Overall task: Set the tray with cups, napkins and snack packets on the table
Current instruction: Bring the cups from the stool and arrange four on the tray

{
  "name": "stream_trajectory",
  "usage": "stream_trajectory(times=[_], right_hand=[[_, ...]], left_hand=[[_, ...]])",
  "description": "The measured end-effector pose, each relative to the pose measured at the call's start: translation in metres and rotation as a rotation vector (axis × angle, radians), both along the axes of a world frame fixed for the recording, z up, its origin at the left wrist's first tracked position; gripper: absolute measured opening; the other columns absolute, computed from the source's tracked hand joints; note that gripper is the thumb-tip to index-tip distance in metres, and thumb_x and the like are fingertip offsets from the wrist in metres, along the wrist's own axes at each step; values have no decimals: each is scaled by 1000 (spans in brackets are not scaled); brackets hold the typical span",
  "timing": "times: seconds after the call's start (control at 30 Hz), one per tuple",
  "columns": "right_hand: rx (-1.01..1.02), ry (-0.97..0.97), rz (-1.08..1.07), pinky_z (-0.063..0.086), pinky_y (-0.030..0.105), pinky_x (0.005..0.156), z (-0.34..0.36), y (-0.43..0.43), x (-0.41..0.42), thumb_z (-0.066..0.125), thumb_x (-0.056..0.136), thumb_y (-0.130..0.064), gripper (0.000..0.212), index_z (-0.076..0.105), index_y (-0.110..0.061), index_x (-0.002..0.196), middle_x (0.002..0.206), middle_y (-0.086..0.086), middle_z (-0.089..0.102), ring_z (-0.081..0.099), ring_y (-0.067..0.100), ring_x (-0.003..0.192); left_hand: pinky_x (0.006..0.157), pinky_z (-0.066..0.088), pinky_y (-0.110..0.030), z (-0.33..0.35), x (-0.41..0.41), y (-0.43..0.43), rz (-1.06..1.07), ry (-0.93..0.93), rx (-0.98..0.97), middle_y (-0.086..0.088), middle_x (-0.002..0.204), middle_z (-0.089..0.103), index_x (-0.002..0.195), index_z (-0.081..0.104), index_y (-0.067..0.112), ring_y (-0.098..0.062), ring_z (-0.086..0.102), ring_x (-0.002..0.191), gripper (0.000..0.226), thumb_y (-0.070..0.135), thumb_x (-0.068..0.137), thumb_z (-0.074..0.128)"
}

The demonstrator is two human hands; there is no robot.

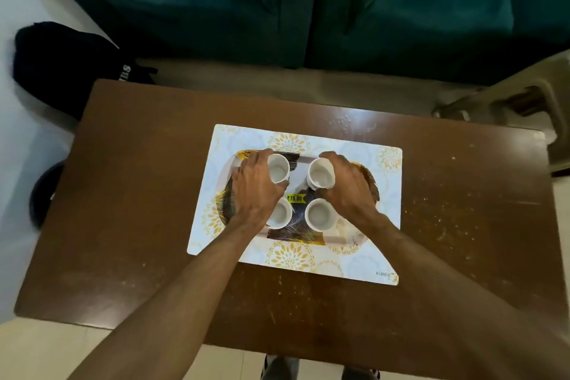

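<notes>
Here: scratched table [138, 194], placemat [354, 256], green sofa [431, 9] behind; left grip [253, 185], right grip [348, 185] clasp cups [279, 168].

I note a patterned tray [296, 234] on a placemat [246, 139] at the middle of the tabletop [138, 194]. The left hand [256, 188] grips the far left cup [279, 168], and the right hand [348, 188] grips the far right cup [320, 174]. The near left cup [282, 214] and near right cup [320, 214] stand free. A yellow price sticker [295, 198] lies between the four cups.

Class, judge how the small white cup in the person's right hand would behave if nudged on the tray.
The small white cup looks empty, so probably light and easily tipped; the right hand holds it tilted. The glossy patterned tray may let it slide.
</notes>
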State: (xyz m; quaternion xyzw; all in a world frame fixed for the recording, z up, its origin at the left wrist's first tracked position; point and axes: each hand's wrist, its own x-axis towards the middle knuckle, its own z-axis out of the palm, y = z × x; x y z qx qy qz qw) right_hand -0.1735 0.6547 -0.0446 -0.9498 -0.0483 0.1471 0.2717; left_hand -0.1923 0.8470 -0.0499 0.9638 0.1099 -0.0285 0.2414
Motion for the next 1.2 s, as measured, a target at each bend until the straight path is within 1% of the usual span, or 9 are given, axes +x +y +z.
stream_trajectory(times=[0.2,0.33,0.43,0.53,0.6,0.7,0.8,0.97,1.2], right_hand=[[-34,-27,14,55,41,80,-10,6,1,85,73,-26,71,45,-27,132,122,4,64,65,28,103],[45,5,-73,48,48,100,-7,2,-5,84,75,-20,87,37,-22,148,140,8,56,56,31,125],[121,-42,-239,42,51,108,5,-2,-20,77,80,-12,77,40,-21,147,147,6,47,47,29,133],[179,-164,-340,51,46,98,14,0,-56,67,85,-15,55,47,-19,136,138,2,47,50,23,125],[202,-149,-293,54,41,90,15,6,-82,68,86,-27,53,46,-21,134,137,0,45,51,21,121],[181,-79,-162,51,34,86,4,10,-102,73,80,-39,68,44,-19,138,136,1,47,51,21,120],[138,-48,-103,51,37,95,-11,9,-103,75,79,-38,76,39,-21,144,143,3,48,47,22,131],[113,-62,-131,56,40,84,-15,7,-108,77,78,-29,68,46,-22,138,131,1,58,56,21,118],[110,-57,-179,54,42,89,-16,11,-122,81,78,-29,72,46,-18,140,133,5,58,56,25,120]], left_hand=[[99,45,-49,-3,1,-1,-29,0,-20,-3,131,64,133,55,21,-28,58,122,79,47,66,89],[103,42,-49,-1,-2,1,-29,12,-66,-5,139,59,140,50,20,-29,52,130,87,50,68,87],[110,37,-45,9,-17,3,52,-62,-136,-3,149,48,144,45,22,-25,42,138,81,53,78,80],[107,42,-41,20,-52,1,100,-191,-214,1,139,49,132,52,19,-19,44,133,59,49,86,74],[104,45,-44,19,-76,0,77,-177,-248,0,133,51,126,53,18,-17,45,130,53,46,86,74],[100,48,-44,3,-94,3,-31,-78,-245,-3,129,55,128,51,16,-19,49,124,66,49,79,79],[101,50,-41,-8,-96,6,-101,42,-283,-2,135,57,138,48,18,-22,53,125,77,44,75,85],[91,56,-46,-14,-100,4,-51,12,-267,-1,127,61,133,53,19,-22,57,118,70,33,74,87],[87,58,-47,-13,-107,2,9,11,-287,1,128,60,133,51,22,-19,57,118,75,37,70,90]])
